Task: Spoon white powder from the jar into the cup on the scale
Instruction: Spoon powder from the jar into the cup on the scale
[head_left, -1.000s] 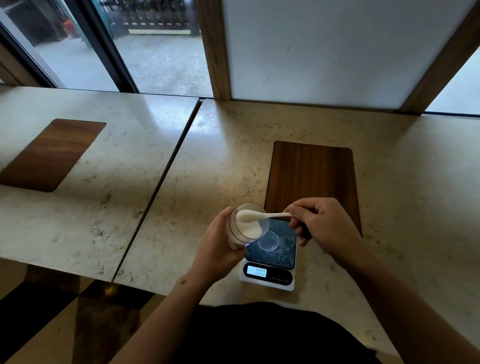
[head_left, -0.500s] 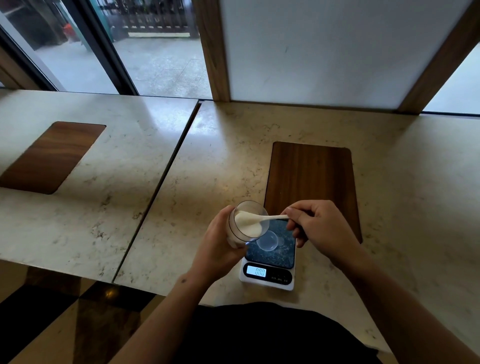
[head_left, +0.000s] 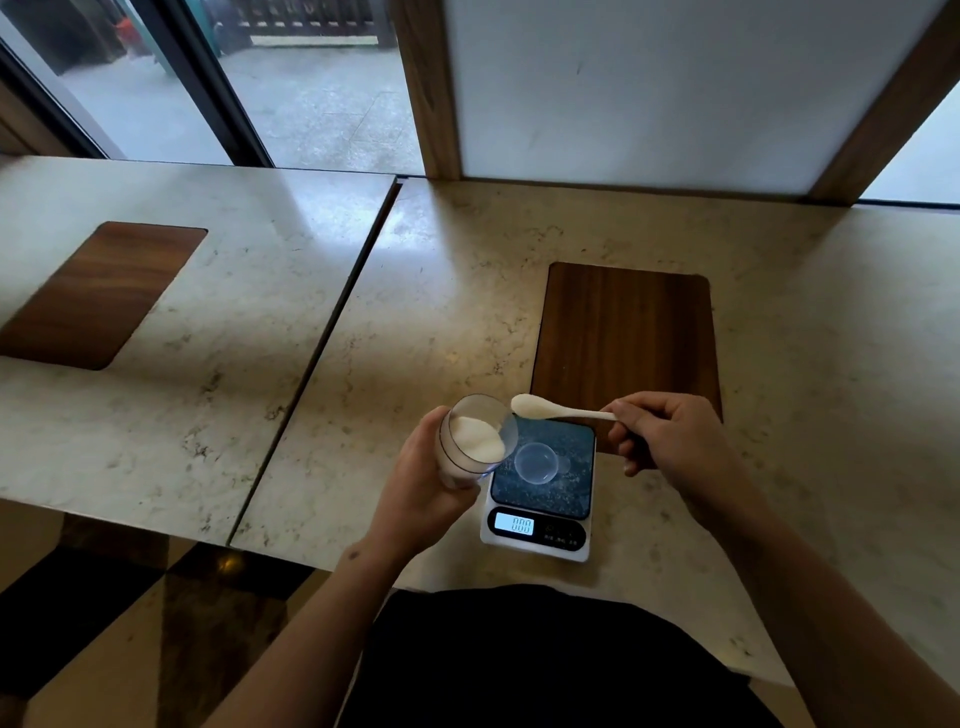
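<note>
My left hand grips a clear jar of white powder, tilted with its mouth toward the right, just left of the scale. My right hand pinches the handle of a white spoon. The spoon's bowl carries a heap of powder and hovers just outside the jar's rim, above the far edge of the scale. A small clear cup stands on the dark platform of the white scale. Its display reads 0.00.
The scale sits near the front edge of a marble counter, partly over a dark wood inlay. A second counter slab with another wood inlay lies to the left, past a narrow gap. Windows and a white panel stand behind.
The spoon was inside the jar's mouth; it has come out with powder, now up and to the right of the rim. The jar stays tilted in my left hand.
</note>
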